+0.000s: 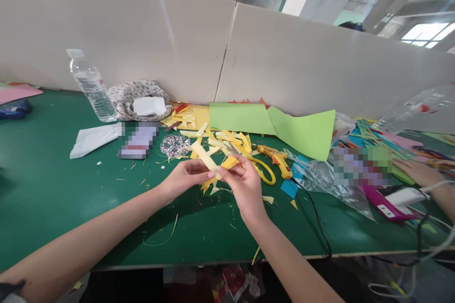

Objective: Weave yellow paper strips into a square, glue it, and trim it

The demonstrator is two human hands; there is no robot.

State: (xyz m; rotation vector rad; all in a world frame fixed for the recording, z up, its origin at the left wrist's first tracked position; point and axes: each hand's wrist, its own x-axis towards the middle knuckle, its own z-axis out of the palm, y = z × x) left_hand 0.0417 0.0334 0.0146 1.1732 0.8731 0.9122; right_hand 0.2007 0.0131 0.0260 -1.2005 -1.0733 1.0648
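My left hand (186,177) and my right hand (247,187) meet above the table, fingers pinched on a pale yellow paper strip (205,157). The strip slants up and to the left from my fingertips. A brighter yellow paper piece (229,163) shows by my right fingers; whether they grip it too, I cannot tell. Just behind lies a heap of cut yellow paper strips (216,141). Yellow-handled scissors (270,177) lie beside my right hand, partly covered by it. A yellow glue gun (280,161) rests to their right, its black cord running toward the table's front edge.
Light green paper sheets (245,118) lean near the white partition (142,33). At left stand a water bottle (93,87) and patterned cloth pouch (142,92), near a phone (138,141). Clear plastic (327,182) and another person's hand (414,170) are at right.
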